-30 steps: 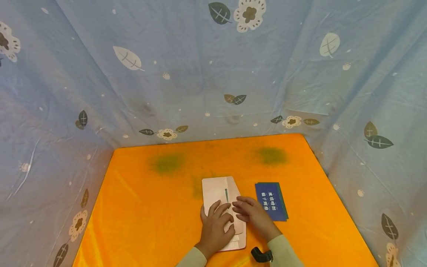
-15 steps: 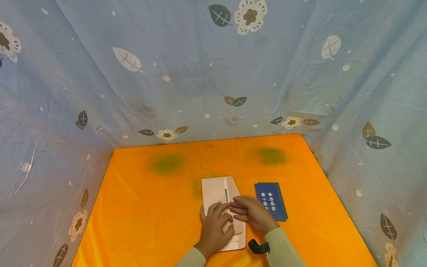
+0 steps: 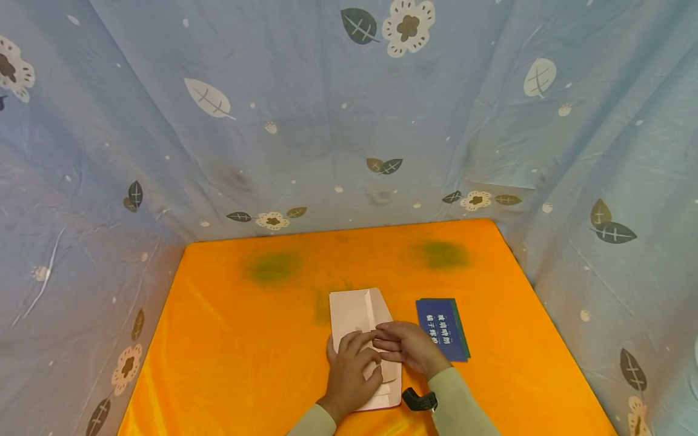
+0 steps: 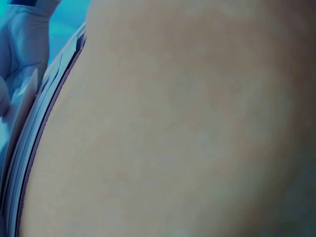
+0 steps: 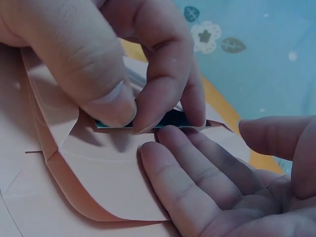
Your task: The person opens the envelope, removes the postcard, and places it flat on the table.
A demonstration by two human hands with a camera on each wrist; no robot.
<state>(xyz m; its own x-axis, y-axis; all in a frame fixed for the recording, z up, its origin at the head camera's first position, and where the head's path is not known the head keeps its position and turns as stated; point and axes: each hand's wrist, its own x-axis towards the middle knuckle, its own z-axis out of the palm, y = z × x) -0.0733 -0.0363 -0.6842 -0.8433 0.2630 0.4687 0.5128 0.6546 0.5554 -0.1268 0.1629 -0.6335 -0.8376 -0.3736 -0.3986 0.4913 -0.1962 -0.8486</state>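
Note:
A pale pink envelope (image 3: 354,309) lies on a stack of the same kind. My left hand (image 3: 351,369) is over it. In the right wrist view, its curled thumb and finger pinch the edge of a dark green card (image 5: 174,119) at the envelope's opening. Most of that card is hidden inside. My right hand (image 3: 411,345) has its fingers nearly straight, their tips touching the envelope near the opening, thumb apart. In the left wrist view, blurred skin fills most of the picture, beside layered paper edges (image 4: 37,123) and part of the right hand (image 4: 24,44).
Blue cards (image 3: 443,333) with white characters, a green one under them, lie right of the envelopes on the orange tabletop (image 3: 245,339). A black wrist strap (image 3: 418,400) is on the right wrist. Patterned blue cloth (image 3: 305,121) hangs around the back and sides.
The green strip seen at the envelope's opening has gone from the head view. My right hand has shifted slightly left; my left hand has barely moved.

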